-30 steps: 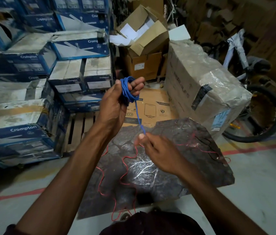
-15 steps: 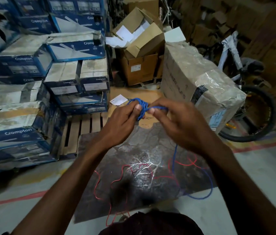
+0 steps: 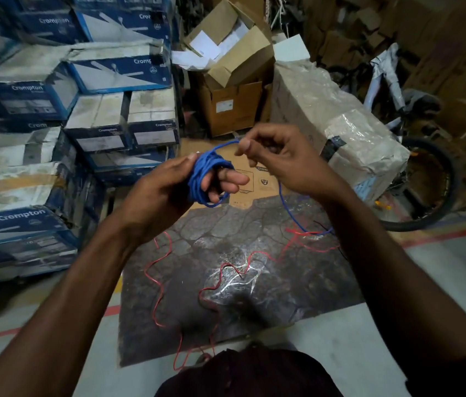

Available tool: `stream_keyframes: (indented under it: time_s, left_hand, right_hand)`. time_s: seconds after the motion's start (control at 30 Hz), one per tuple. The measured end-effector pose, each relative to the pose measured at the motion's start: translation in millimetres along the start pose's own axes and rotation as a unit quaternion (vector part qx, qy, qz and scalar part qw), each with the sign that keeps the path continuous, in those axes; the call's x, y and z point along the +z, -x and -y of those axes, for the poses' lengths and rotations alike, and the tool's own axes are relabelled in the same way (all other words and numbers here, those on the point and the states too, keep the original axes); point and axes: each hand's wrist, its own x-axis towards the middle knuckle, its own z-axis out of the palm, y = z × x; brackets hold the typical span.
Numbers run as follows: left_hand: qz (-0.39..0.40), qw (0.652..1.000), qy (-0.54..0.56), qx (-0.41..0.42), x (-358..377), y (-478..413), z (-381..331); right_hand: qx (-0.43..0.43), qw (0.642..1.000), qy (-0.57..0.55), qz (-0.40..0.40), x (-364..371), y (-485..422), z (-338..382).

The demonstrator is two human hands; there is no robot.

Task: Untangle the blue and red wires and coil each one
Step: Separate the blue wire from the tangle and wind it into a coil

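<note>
Several loops of the blue wire [image 3: 206, 179] sat wound around the fingers of the left hand [image 3: 169, 193], which held the coil raised. At its two o'clock the right hand [image 3: 280, 161] pinched the wire's free run. Below, the red wire [image 3: 226, 270] lay loose across the dark mat [image 3: 297, 290].

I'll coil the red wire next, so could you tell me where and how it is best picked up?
Probably at its free end, which lies alone on the dark mat, away from the blue wire. Pinch it from above, since the red wire lies flat, and avoid the right end, where both wires cross.
</note>
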Motion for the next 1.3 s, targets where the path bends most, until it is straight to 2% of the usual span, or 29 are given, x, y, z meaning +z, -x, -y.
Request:
stream_keyframes:
  time_s: [0.1, 0.2, 0.33, 0.43, 0.57, 0.63, 0.7, 0.73, 0.8, 0.87, 1.0, 1.13, 1.23, 1.3]
  left_hand:
    - [0.012, 0.985, 0.169, 0.014, 0.8, 1.0, -7.6]
    - [0.067, 0.931, 0.356, 0.035, -2.5, -2.8, -17.3]
    - [0.033, 0.899, 0.432, 0.056, -6.3, -11.2, -28.1]
    - [-0.046, 0.919, 0.382, 0.085, -11.7, -14.4, -35.7]
    - [-0.127, 0.917, 0.354, 0.13, -24.5, -21.4, -49.7]
    - [-0.195, 0.922, 0.292, 0.162, -33.9, -27.7, -53.5]
    - [-0.259, 0.936, 0.157, 0.177, -39.8, -33.5, -48.1]
    - [-0.293, 0.939, 0.042, 0.175, -41.5, -34.8, -41.5]
    - [-0.328, 0.906, -0.22, 0.153, -46.2, -32.3, -24.4]
    - [-0.294, 0.865, -0.389, 0.118, -51.7, -25.4, -7.2]
    - [-0.179, 0.844, -0.505, 0.014, -55.6, -5.9, 13.5]
    - [-0.065, 0.893, -0.444, -0.041, -47.9, 14.9, 16.5]
    - [-0.028, 0.929, -0.362, -0.069, -42.6, 21.0, 9.2]
    - [-0.018, 0.962, -0.263, -0.067, -37.4, 23.2, 3.5]
  right_hand:
    - [0.011, 0.998, -0.037, -0.055, 26.3, 8.0, -12.0]
    - [0.044, 0.993, -0.059, -0.089, 56.2, 19.8, -28.7]
    - [0.074, 0.992, -0.064, -0.084, 88.0, 39.9, -44.0]
    - [0.118, 0.991, -0.023, -0.05, 101.8, 54.4, -44.4]
    - [0.128, 0.986, 0.11, 0.014, 111.2, 76.0, -37.0]
    - [0.113, 0.975, 0.189, 0.041, 114.4, 86.0, -29.0]
    - [0.081, 0.958, 0.27, 0.06, 114.7, 91.6, -18.7]
    - [0.057, 0.949, 0.303, 0.063, 113.5, 92.8, -12.5]
    - [0.001, 0.94, 0.338, 0.055, 106.4, 91.3, 5.4]
    - [-0.043, 0.938, 0.341, 0.043, 96.0, 86.1, 25.9]
    - [-0.096, 0.945, 0.312, 0.006, 69.5, 60.5, 51.3]
    - [-0.083, 0.95, 0.284, -0.097, 34.7, 20.6, 45.6]
    - [-0.07, 0.958, 0.248, -0.127, 21.9, -5.5, 28.2]
    - [-0.064, 0.962, 0.231, -0.135, 21.1, -17.8, 13.7]
